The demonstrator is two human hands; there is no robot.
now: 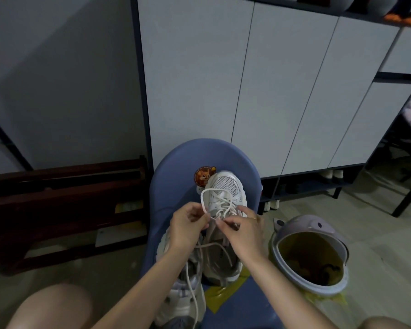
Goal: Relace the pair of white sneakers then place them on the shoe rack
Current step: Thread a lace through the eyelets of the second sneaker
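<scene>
Two white sneakers lie on a blue plastic stool (176,162). The right sneaker (226,186) points away from me, its white lace (205,194) crossed through the eyelets and looping out to the left. My left hand (188,224) pinches that loop near the tongue. My right hand (242,227) pinches another strand of the same lace just beside it. The left sneaker (180,302) lies closer to me, partly under my left forearm, with a loose lace end trailing down over it.
A white-doored cabinet (259,79) stands behind the stool, with an open low shelf (318,184) holding shoes under it. A lilac bin (311,252) with a yellow liner sits on the floor at right. A dark wooden rack (64,205) stands at left. My knees show below.
</scene>
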